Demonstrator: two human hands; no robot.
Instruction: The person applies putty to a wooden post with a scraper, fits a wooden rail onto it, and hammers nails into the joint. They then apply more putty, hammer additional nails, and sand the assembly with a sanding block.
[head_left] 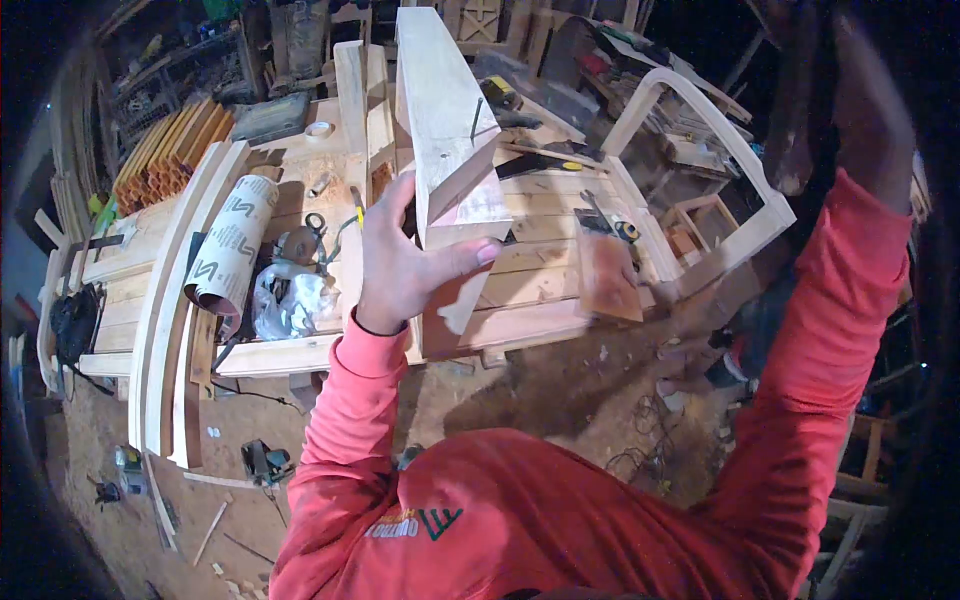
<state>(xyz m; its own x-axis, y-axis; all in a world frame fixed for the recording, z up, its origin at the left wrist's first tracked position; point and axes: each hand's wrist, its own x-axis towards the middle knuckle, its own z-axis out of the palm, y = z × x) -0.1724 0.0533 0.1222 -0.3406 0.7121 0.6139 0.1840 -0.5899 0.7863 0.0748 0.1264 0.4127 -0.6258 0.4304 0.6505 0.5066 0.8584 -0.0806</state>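
My left hand grips the near end of a thick pale wooden beam, its thumb across the end and its fingers on the left side. A nail stands upright, partly sunk, in the beam's angled joint near that hand. The beam points away from me above the slatted wooden bench. My right arm is raised at the upper right, and my right hand is dark and blurred there; what it holds, if anything, cannot be made out.
On the bench lie a paper roll, a plastic bag, a tape roll, a reddish board and long rails. An arched wooden frame stands at right. A power tool sits on the dirt floor.
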